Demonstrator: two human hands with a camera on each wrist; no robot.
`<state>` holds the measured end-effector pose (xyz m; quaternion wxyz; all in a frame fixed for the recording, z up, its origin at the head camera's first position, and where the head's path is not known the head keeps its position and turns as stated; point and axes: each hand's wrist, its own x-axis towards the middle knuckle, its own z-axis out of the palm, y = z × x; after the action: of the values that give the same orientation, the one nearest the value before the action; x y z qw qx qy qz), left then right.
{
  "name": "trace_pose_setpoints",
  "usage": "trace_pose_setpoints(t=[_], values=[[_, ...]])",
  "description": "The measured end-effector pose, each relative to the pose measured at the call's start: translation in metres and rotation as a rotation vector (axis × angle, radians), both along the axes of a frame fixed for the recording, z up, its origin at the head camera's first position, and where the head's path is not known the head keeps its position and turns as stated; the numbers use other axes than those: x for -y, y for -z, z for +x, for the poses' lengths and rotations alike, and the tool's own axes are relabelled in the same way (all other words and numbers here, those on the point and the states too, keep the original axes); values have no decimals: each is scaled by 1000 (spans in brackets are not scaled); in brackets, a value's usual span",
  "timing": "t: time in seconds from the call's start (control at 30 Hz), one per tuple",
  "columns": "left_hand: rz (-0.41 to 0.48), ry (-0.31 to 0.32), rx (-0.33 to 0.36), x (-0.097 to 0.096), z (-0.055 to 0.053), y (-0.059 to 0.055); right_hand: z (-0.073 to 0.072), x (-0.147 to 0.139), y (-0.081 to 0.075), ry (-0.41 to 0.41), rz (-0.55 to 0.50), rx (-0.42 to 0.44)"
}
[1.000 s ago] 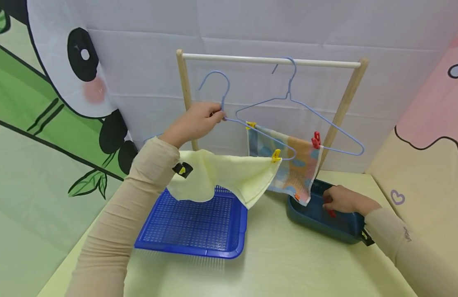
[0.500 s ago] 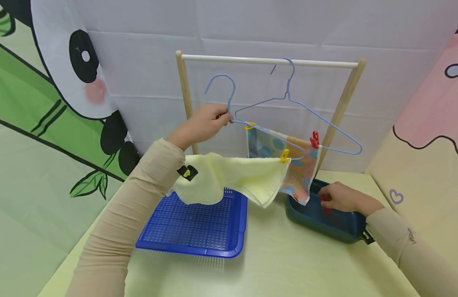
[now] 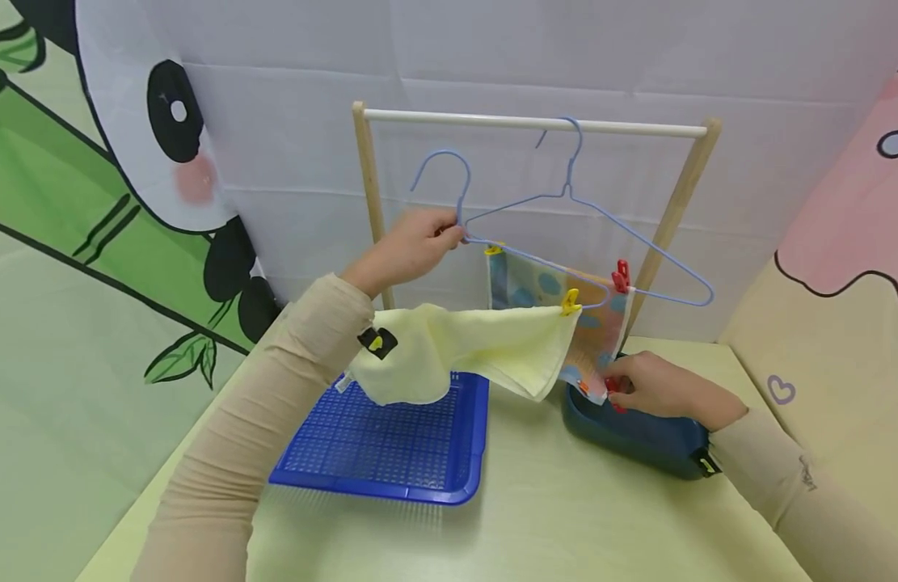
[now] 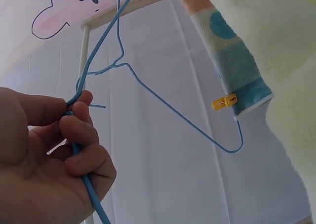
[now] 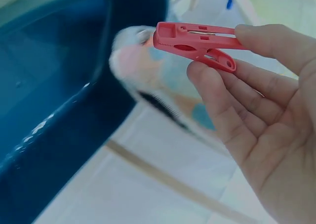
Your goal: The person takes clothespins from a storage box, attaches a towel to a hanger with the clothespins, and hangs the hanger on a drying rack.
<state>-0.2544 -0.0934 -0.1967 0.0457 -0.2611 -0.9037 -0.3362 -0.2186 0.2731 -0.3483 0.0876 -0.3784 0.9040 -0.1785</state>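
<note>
My left hand (image 3: 412,246) grips a blue wire hanger (image 4: 102,38) just below its hook, thumb and curled fingers round the wire. A pale yellow cloth (image 3: 507,343) hangs from this hanger, with a yellow clothespin (image 3: 571,302) at its right corner. My right hand (image 3: 667,392) pinches a red clothespin (image 5: 192,41) by its handles, over the dark teal bin (image 3: 630,440). Beside it hangs the lower corner of a patterned cloth (image 3: 536,279). That cloth is clipped to a second hanger (image 3: 568,170) by a yellow and a red clothespin (image 3: 621,276).
The second hanger hooks over the white bar (image 3: 485,119) of a wooden-legged rack. A blue mesh basket (image 3: 398,491) sits on the pale table (image 3: 536,517), below the yellow cloth. Printed cloth walls (image 3: 296,145) enclose the back and sides.
My left hand has moved right with the hanger and yellow cloth. My right hand has lifted the red clothespin from inside the bin, leftward, to the patterned cloth's lower corner.
</note>
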Motion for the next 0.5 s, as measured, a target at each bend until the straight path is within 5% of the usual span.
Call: trace_pose_setpoints(t=[0.5], values=[[60, 9, 115, -5, -1, 4, 23, 42, -18, -57, -57, -143]])
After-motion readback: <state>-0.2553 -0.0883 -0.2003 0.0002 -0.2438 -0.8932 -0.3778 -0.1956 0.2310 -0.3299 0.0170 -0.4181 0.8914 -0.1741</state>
